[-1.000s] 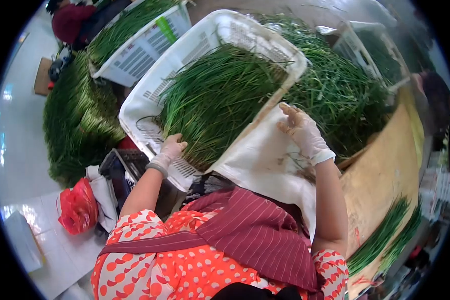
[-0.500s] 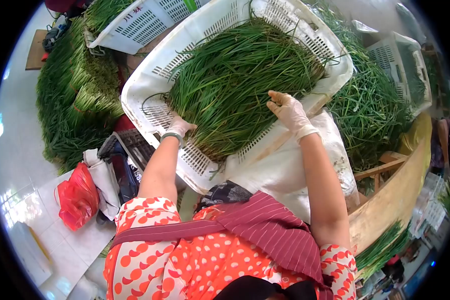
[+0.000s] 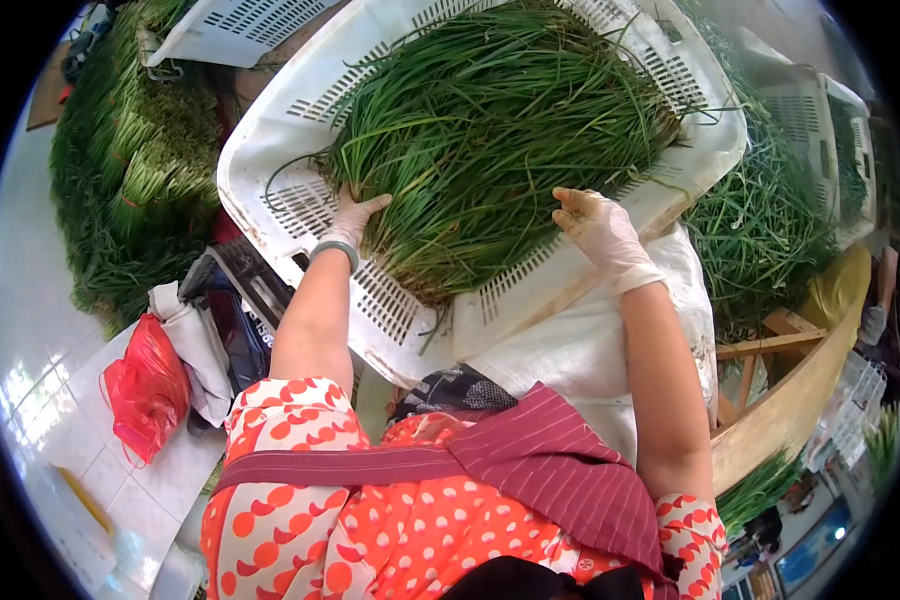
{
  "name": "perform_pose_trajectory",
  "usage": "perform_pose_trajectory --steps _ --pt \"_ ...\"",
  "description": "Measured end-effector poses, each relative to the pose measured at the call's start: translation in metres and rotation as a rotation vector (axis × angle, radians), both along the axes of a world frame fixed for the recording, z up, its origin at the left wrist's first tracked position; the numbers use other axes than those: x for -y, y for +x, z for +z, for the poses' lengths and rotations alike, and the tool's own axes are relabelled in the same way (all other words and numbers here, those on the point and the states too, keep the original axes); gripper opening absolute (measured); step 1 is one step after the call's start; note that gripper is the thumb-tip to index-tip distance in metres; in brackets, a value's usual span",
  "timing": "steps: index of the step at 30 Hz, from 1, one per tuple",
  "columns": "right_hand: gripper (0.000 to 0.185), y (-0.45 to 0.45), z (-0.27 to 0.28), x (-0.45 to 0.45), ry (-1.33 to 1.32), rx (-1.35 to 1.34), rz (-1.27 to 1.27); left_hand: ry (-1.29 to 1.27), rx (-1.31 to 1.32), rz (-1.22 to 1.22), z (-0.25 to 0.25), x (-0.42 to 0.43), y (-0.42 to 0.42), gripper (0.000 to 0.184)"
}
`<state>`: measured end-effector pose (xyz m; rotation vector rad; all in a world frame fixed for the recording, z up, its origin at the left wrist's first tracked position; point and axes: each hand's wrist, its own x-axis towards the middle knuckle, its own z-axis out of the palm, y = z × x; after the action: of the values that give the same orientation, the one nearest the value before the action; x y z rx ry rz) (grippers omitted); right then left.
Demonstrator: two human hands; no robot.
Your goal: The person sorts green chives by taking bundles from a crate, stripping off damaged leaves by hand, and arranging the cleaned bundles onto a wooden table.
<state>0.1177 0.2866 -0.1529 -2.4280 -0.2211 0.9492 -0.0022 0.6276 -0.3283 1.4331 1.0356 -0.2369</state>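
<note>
A large heap of green chives (image 3: 500, 150) lies in a white perforated plastic crate (image 3: 275, 110) tilted in front of me. At the heap's lower left, my left hand (image 3: 352, 220), in a thin glove with a bangle at the wrist, is closed around the pale stem ends, thumb showing and fingers partly hidden in the chives. My right hand (image 3: 602, 235), also gloved, hovers over the crate's near right rim beside the leaves. Its fingers are slightly bent and apart, with nothing visible in them.
Bundled chives (image 3: 135, 170) are stacked on the floor at left, near a red plastic bag (image 3: 147, 388). More loose greens (image 3: 760, 200) and another white crate (image 3: 820, 140) are at right. A white sack (image 3: 580, 350) lies under the crate; a curved wooden board (image 3: 785, 410) stands beside it.
The view has shifted, so the crate and chives appear larger and higher. My left hand has moved slightly up along the stem ends; my right hand remains near the right rim.
</note>
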Motion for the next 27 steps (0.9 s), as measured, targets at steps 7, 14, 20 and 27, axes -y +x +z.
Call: perform_pose_trajectory --steps 7,14,20,27 --pt "0.040 0.003 0.003 -0.001 -0.004 -0.022 0.010 0.273 -0.280 -0.279 0.009 0.031 -0.014 0.101" --pt "0.038 0.006 0.004 -0.001 0.029 -0.036 -0.013 0.304 -0.358 -0.401 -0.014 0.014 -0.022 0.093" --pt "0.039 0.006 0.002 0.000 0.015 -0.062 0.007 -0.179 -0.403 -0.198 0.038 0.045 -0.010 0.076" --pt "0.037 0.003 -0.005 0.002 0.036 -0.019 0.020 0.338 -0.351 -0.401 0.018 0.061 -0.019 0.069"
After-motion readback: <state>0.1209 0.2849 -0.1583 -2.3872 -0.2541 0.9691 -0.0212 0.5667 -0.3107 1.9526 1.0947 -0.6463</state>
